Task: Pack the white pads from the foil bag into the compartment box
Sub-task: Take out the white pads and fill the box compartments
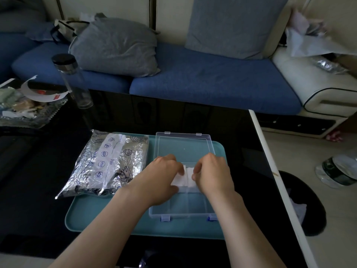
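Sitting right of the bag [110, 163], the left hand [162, 176] and the right hand [212, 172] each pinch one end of the pads [187, 178], which lie between them, long axis left to right, in the far row of the box [193, 206].
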`<move>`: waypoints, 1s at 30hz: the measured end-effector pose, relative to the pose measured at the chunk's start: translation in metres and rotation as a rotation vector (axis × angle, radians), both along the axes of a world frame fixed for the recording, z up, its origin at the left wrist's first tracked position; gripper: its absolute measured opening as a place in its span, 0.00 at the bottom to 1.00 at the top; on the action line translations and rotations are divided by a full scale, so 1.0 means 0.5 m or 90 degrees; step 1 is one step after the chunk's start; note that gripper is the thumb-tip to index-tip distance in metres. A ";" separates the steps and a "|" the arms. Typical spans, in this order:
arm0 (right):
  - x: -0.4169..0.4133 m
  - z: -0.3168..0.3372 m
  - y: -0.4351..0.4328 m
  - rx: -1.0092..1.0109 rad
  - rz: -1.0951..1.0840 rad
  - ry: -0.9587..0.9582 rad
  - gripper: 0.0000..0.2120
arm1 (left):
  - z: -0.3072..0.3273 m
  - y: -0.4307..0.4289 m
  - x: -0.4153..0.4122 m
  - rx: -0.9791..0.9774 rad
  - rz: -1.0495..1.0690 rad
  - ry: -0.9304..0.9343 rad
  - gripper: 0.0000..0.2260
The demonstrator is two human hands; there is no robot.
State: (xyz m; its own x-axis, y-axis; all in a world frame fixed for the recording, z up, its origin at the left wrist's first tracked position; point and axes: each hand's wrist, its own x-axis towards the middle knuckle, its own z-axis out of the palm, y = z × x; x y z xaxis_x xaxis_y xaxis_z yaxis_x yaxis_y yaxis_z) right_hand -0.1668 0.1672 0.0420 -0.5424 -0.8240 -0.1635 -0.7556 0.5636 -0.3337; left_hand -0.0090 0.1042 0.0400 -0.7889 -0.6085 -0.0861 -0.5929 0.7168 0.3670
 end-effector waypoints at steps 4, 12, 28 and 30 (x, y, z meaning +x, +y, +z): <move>0.014 -0.002 -0.004 0.043 0.082 0.073 0.12 | -0.003 0.002 0.001 -0.001 0.007 0.002 0.19; 0.023 -0.012 0.004 0.006 0.062 0.054 0.10 | -0.006 0.001 0.002 0.006 0.004 -0.020 0.21; 0.064 0.073 -0.004 -0.233 -0.050 -0.083 0.14 | 0.027 -0.033 0.080 -0.182 0.391 0.124 0.11; 0.086 0.071 -0.013 -0.240 -0.026 -0.125 0.13 | 0.023 -0.038 0.098 -0.142 0.435 -0.038 0.27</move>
